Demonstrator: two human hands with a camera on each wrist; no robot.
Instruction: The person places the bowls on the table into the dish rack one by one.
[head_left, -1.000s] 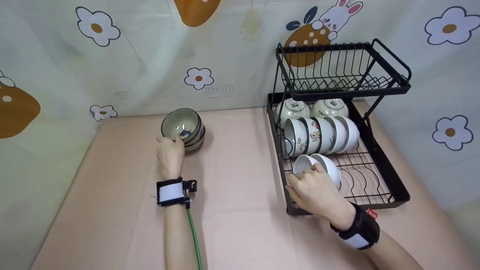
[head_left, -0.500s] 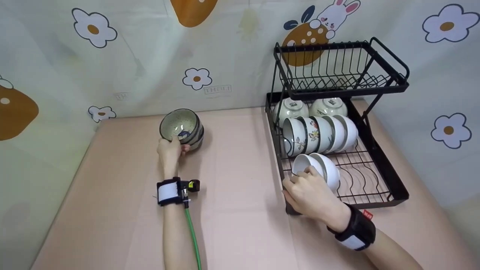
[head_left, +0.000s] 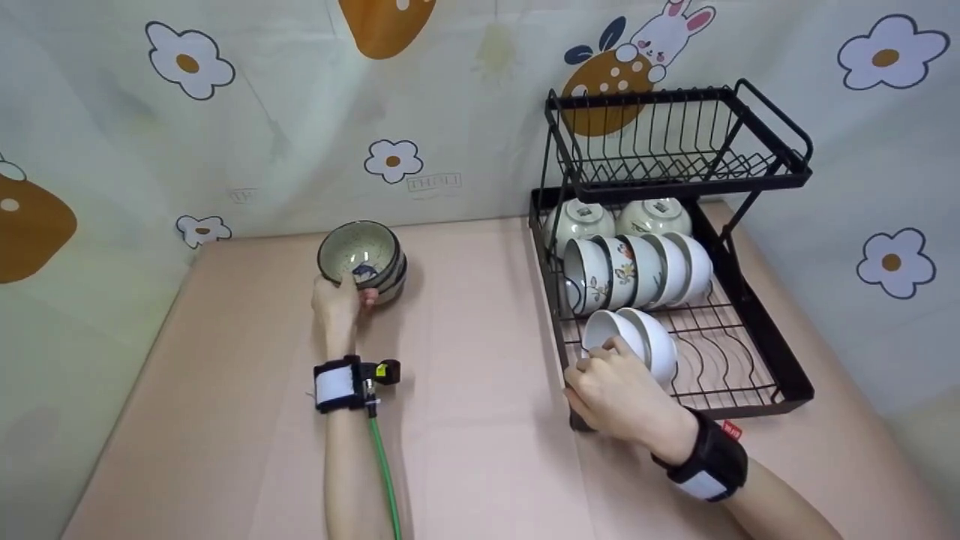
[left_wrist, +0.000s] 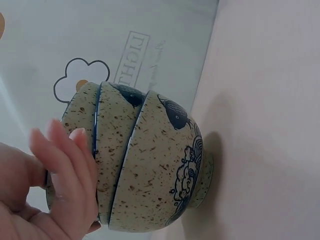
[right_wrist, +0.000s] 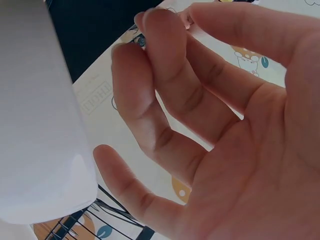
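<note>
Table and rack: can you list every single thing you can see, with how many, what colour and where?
Speckled bowls: three nested per the left wrist view, beige-green with blue pictures, back left of the table, tilted.
Dish rack: one, black wire, two tiers, right side of the table.
White bowls: two, plain white, on edge at the front of the lower tier.
Patterned bowls: a row of about four on edge, white with flowers, middle of the lower tier.
Upside-down bowls: two, pale, back of the lower tier.
Table: one, pink.
Backdrop: one, pale, flower and bunny prints.
Left hand: grip on the top speckled bowl's rim.
Right hand: fingers touch the front white bowl.
</note>
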